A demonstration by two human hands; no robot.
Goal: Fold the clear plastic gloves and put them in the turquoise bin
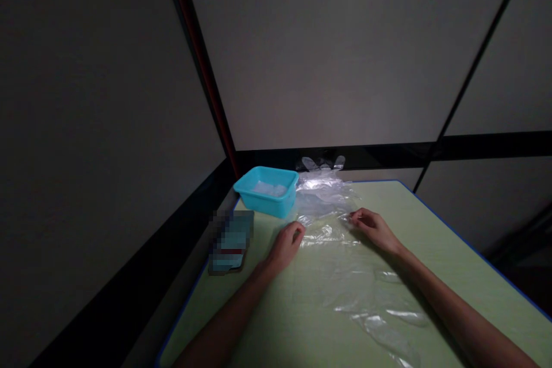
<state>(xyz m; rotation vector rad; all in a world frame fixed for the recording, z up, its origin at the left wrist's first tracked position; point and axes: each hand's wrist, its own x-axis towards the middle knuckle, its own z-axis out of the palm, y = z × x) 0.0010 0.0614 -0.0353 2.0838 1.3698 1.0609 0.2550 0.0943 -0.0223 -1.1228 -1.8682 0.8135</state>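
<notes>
Left hand: palm turned inward, fingers curled, thumb and fingertips closed together at the left edge of the clear plastic. Right hand: thumb and index finger pinched together on the right edge of the same plastic, remaining fingers loosely bent (the exact contact is hard to read, the film being transparent). Neither hand is spread open.

Position of clear plastic: between the two hands, low over the green table, wrinkled and shiny. Whether its underside touches the tabletop cannot be told.

Behind it, at the far edge of the table, lies a layered stack of plastic gloves; finger-shaped ends stick up at the back, in front of the wall. Nearer the camera, more thin film lies on the tabletop between the forearms, with long finger-like shapes pointing toward the lower right.

Blue tub: upright at the far left corner, just beside the stack, with whitish, translucent material inside. Phone: flat near the left edge, to the left of the left hand and apart from it (surface pixelated, details unreadable).
</notes>
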